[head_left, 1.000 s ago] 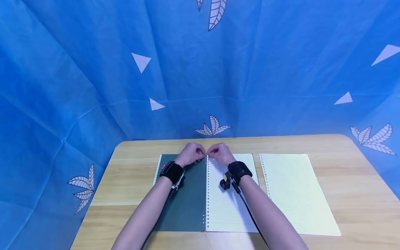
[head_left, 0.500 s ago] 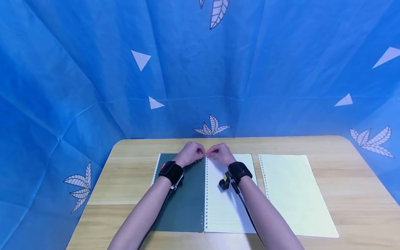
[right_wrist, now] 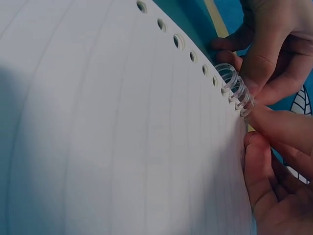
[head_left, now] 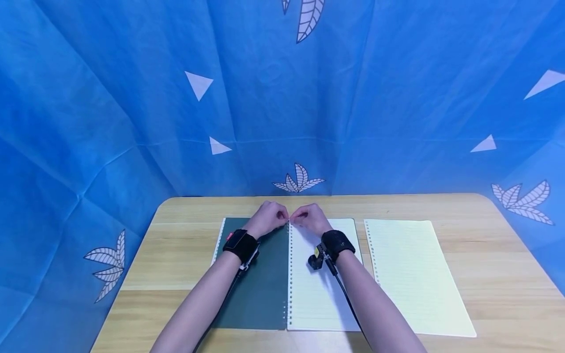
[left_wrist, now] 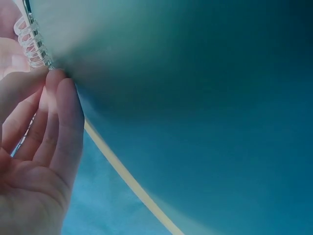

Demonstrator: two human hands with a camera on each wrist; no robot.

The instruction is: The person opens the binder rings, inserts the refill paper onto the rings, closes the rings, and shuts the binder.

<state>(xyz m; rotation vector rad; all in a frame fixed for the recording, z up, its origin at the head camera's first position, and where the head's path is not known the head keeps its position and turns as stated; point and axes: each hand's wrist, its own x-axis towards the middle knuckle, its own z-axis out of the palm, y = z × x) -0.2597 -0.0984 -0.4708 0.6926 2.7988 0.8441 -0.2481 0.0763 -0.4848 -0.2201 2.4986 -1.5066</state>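
notebook (head_left: pixel 281 284) open on table (head_left: pixel 499 274), green sheet (head_left: pixel 260 304) left, ruled white page (head_left: pixel 320 299) right, clear rings (right_wrist: pixel 236 90) near top

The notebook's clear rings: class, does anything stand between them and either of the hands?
Nothing visible does. At the far end of the open notebook, the left hand and the right hand are right at the clear rings. The loose lined sheet lies apart, to the right.

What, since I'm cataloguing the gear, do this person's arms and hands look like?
Left hand and right hand are bare; no sleeves show on the forearms. Each carries a black wristband, small black camera and thin black cable.
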